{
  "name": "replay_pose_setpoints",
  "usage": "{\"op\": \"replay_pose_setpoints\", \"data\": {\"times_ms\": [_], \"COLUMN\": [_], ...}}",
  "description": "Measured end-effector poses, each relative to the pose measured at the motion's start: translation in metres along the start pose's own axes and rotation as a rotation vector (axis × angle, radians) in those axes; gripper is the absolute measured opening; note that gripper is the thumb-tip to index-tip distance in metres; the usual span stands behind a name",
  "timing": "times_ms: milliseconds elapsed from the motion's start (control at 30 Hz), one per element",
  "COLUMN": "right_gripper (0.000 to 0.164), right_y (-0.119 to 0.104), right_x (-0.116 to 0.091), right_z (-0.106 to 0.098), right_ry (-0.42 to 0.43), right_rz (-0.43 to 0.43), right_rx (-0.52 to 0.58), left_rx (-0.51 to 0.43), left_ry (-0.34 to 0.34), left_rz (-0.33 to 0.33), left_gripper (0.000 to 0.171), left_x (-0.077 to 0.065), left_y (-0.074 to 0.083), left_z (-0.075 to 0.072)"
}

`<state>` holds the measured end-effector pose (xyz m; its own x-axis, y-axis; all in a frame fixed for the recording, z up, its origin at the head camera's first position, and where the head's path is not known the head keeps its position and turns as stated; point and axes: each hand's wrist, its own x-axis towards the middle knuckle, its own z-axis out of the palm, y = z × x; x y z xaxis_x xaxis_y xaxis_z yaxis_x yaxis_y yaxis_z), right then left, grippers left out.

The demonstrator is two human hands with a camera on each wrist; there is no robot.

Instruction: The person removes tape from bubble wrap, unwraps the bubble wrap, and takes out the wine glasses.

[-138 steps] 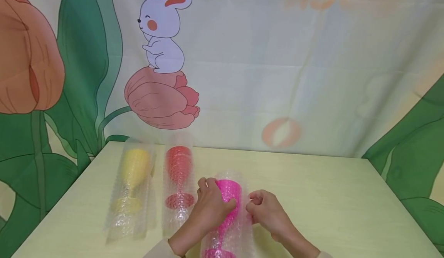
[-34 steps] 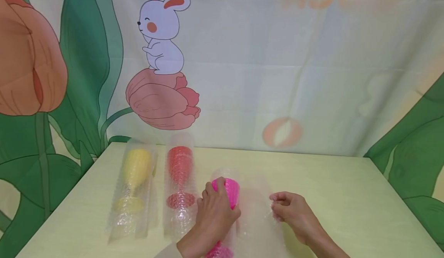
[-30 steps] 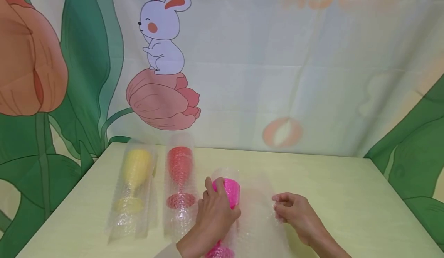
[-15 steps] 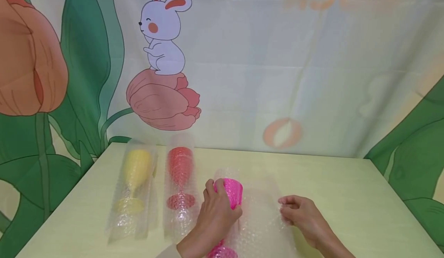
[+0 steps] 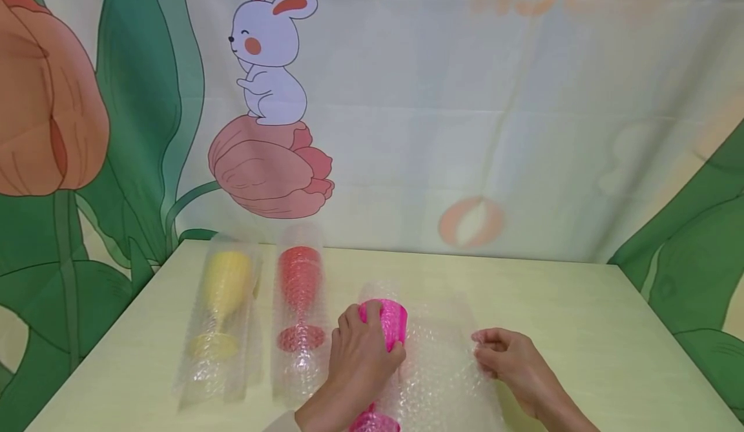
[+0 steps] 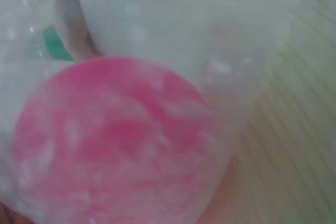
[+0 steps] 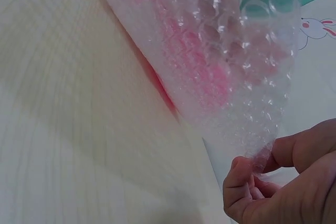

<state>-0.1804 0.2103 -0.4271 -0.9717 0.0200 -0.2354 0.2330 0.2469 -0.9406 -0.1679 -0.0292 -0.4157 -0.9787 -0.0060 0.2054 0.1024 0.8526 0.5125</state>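
A bright pink goblet (image 5: pixel 394 321) lies on its side near the table's front, its round foot (image 6: pixel 115 140) facing the left wrist camera through plastic film. My left hand (image 5: pixel 363 361) grips its bowl, fingers over the top and thumb at the right side. A sheet of bubble wrap (image 5: pixel 438 361) stretches from the goblet to the right. My right hand (image 5: pixel 514 361) pinches the sheet's outer edge between thumb and fingers; the right wrist view shows that corner of bubble wrap (image 7: pixel 257 114) raised off the table.
Left of the hands lie a red goblet (image 5: pixel 300 277) and a yellow goblet (image 5: pixel 225 283), each rolled in bubble wrap. The pale table (image 5: pixel 581 329) ends at a printed backdrop (image 5: pixel 395 128) with a rabbit and tulips.
My right hand has moved to the right, drawing the bubble wrap off the pink goblet into a wider flap. My left hand keeps its grip on the goblet's bowl.
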Motion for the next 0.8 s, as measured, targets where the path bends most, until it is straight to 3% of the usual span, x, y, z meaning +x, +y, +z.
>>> {"op": "replay_pose_setpoints", "data": {"times_ms": [333,533,800], "right_gripper": [0.024,0.024,0.025], "right_y": [0.0001,0.0005,0.0011], "right_x": [0.0010,0.0007,0.0007], "right_z": [-0.0037,-0.0065,-0.0102], "right_ry": [0.002,-0.001,0.000], "right_rz": [-0.007,-0.013,-0.001], "right_rx": [0.006,0.006,0.001], "left_rx": [0.023,0.045,-0.014], "left_ry": [0.012,-0.009,-0.023], "left_rz": [0.057,0.051,0.024], "left_gripper": [0.062,0.070,0.066], "left_x": [-0.0010,0.0002,0.0025], "left_y": [-0.0024,-0.0013,-0.0015], "left_z": [0.0023,-0.0005,-0.0043]}}
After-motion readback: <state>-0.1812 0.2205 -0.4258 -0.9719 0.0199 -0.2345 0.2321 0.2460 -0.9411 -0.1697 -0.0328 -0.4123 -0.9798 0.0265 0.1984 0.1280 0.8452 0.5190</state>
